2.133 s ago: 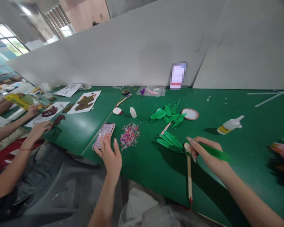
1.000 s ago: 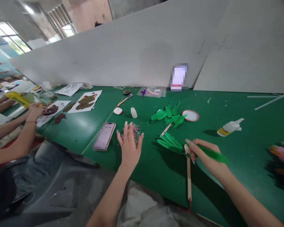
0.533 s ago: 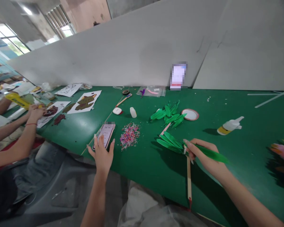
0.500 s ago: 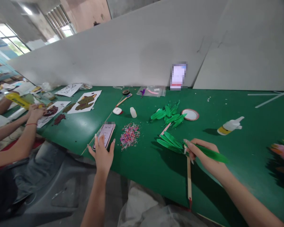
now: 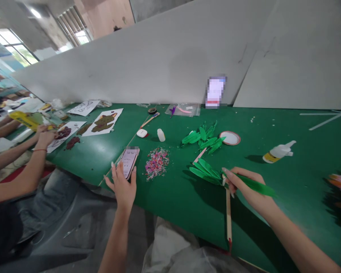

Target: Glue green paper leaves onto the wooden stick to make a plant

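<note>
My left hand (image 5: 124,187) lies over the near end of a phone (image 5: 130,161) with a lit screen, its fingers spread. My right hand (image 5: 241,182) is closed in a pinch, and a long green feather (image 5: 260,186) sticks out rightward from it. To the left of those fingertips fan out several green feathers (image 5: 206,170), close to the top of a wooden stick (image 5: 229,216) with a red tie at its lower end. Where feathers and stick meet is hidden by my fingers. Farther back lies a pile of loose green feathers (image 5: 206,137).
Pink and white bits (image 5: 157,163) are heaped beside the phone. Around stand a small white bottle (image 5: 160,135), a round lid (image 5: 230,138) and a glue bottle (image 5: 278,152). Another phone (image 5: 215,91) leans on the partition. At left, a co-worker's hands (image 5: 45,135) work over paper.
My left hand has shifted slightly toward me on the phone, its fingers drawn a bit closer together. My right hand and the feathers stay nearly as they were.
</note>
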Demonstrator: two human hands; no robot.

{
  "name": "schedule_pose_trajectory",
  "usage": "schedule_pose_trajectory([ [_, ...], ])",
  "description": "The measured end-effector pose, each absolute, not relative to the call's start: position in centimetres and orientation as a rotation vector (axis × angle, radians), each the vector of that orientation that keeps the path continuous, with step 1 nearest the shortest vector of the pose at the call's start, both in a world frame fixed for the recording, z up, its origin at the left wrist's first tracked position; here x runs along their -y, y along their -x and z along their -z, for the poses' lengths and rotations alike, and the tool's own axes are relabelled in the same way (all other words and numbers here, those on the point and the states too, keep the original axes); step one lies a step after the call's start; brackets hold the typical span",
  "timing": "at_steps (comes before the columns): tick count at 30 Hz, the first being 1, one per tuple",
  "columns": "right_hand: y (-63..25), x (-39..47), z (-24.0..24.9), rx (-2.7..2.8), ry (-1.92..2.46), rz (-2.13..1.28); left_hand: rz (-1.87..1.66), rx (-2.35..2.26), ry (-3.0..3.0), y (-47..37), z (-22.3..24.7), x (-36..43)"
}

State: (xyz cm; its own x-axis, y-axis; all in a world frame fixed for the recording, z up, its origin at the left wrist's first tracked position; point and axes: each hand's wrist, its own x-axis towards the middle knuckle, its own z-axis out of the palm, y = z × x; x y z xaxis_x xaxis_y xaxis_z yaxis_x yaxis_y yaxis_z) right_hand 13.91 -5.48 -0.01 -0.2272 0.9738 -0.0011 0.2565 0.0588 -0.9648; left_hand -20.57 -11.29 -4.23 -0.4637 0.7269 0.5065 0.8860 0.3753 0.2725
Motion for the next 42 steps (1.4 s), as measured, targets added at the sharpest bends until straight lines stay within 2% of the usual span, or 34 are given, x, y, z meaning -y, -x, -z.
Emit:
schedule_pose_trajectory([
  [15,-14.0,5.3,0.1,1.619,1.258,-1.231,0.636,2.343,1.518,21.1,5.1,11.4],
  [27,-14.0,5.4,0.1,1.604,1.249,-1.220,0.963,2.247,1.383,19.4,3.9,11.4],
  [33,-13.8,5.5,-0.1,1.615,1.283,-1.193,1.284,2.227,2.200,12.2,0.2,10.1],
  [37,-13.6,5.6,-0.4,1.577,1.279,-1.150,1.181,2.166,2.873,6.8,-2.2,7.3],
  [42,-13.8,5.6,-0.9,1.485,1.363,-1.016,1.344,2.047,3.038,3.5,-3.0,3.6],
])
